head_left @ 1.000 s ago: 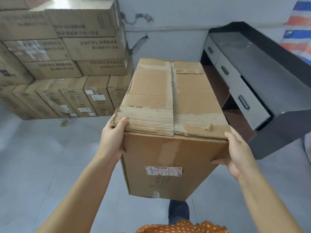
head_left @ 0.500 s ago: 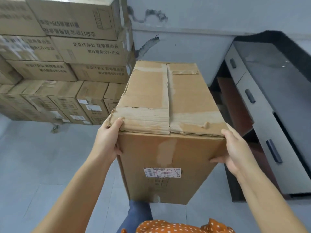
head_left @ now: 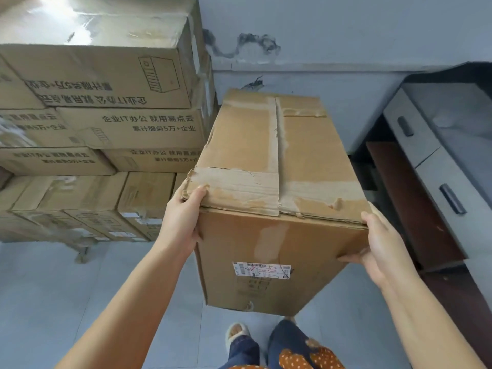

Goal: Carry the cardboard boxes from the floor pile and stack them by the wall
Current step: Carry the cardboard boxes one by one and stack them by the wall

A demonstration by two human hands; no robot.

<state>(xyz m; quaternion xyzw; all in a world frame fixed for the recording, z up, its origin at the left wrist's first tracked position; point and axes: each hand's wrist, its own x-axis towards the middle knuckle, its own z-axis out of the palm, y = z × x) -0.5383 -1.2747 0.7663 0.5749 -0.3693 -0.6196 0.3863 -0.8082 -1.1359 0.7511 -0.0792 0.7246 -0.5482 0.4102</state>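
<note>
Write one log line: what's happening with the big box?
phase: carrying | held: worn brown cardboard box | left hand, right hand: gripping | ahead: stacked cardboard boxes, wall

Both hands hold a worn cardboard box (head_left: 277, 182) off the floor: left hand (head_left: 181, 222) and right hand (head_left: 383, 243) grip its near corners; stacked boxes (head_left: 106, 115) stand to its left.

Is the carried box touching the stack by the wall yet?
Cannot tell. In the head view the carried box, held by both hands, overlaps the stack at its left edge, hiding any gap or contact there.
</note>
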